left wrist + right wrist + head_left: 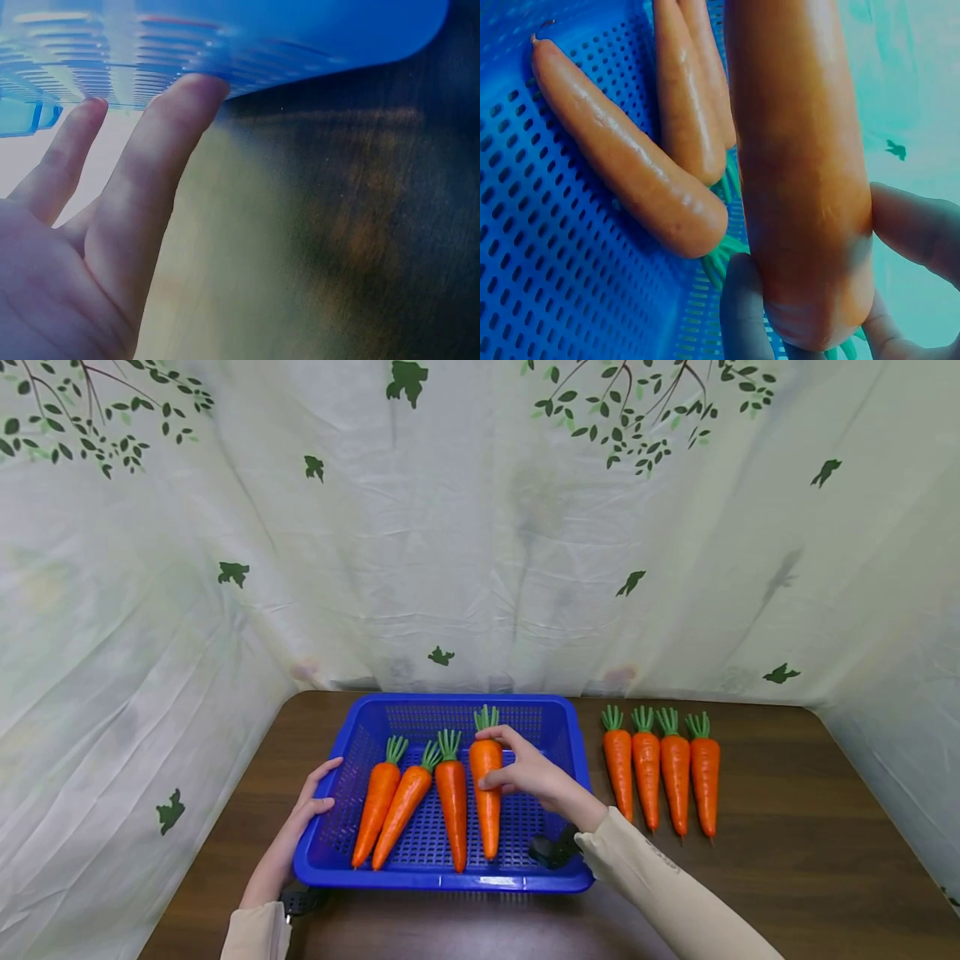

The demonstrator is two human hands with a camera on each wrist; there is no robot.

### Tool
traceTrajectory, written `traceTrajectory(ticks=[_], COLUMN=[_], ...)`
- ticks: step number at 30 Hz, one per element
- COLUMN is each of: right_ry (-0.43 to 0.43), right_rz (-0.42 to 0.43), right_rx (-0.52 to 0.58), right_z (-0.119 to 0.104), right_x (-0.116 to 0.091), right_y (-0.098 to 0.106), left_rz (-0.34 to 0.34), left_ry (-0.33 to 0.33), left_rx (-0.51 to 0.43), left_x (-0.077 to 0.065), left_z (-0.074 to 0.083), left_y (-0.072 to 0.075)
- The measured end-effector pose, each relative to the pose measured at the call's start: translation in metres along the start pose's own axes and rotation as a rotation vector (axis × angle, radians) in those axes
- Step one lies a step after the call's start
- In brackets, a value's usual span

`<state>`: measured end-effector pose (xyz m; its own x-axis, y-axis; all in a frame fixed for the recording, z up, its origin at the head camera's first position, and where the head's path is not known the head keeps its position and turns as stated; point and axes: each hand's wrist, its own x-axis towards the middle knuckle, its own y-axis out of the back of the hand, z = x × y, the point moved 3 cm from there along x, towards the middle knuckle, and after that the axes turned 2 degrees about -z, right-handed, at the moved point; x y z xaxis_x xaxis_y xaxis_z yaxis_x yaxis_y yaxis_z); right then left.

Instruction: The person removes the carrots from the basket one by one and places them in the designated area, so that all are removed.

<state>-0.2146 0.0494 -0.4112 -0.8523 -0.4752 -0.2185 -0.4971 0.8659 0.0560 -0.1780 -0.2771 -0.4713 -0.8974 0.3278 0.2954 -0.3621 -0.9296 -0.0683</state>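
My right hand pinches an orange carrot with green stalks between thumb and fingers, over the right half of a blue mesh basket. In the right wrist view the held carrot stands close to the camera, raised above the basket floor. Three other carrots, among them the nearest one, lie in the basket to its left, stalks pointing away. My left hand is at the basket's left side; in the left wrist view its extended fingers touch the outer wall.
Several more carrots, one of them at the row's right end, lie side by side on the brown wooden table right of the basket. A pale leaf-patterned cloth hangs behind the table and along its sides.
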Motion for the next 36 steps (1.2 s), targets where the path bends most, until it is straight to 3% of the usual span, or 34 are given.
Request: traceTrajectory(ticks=[11, 19, 30, 36], right_ry=[0.028, 0.045, 0.074, 0.091], right_rz=[0.030, 0.028, 0.006, 0.006], right_rx=[0.013, 0.052, 0.085, 0.069], right_z=[-0.006, -0.011, -0.012, -0.010], right_x=[-0.013, -0.021, -0.034, -0.043], right_y=[0.006, 0.011, 0.021, 0.029], left_rz=[0.021, -0.059, -0.037, -0.046], left_ry=[0.024, -0.124, -0.099, -0.117], left_rx=[0.028, 0.030, 0.038, 0.032], left_x=[0.000, 0.009, 0.007, 0.007], left_z=[0.001, -0.001, -0.001, -0.002], left_y=[0.001, 0.006, 0.004, 0.004])
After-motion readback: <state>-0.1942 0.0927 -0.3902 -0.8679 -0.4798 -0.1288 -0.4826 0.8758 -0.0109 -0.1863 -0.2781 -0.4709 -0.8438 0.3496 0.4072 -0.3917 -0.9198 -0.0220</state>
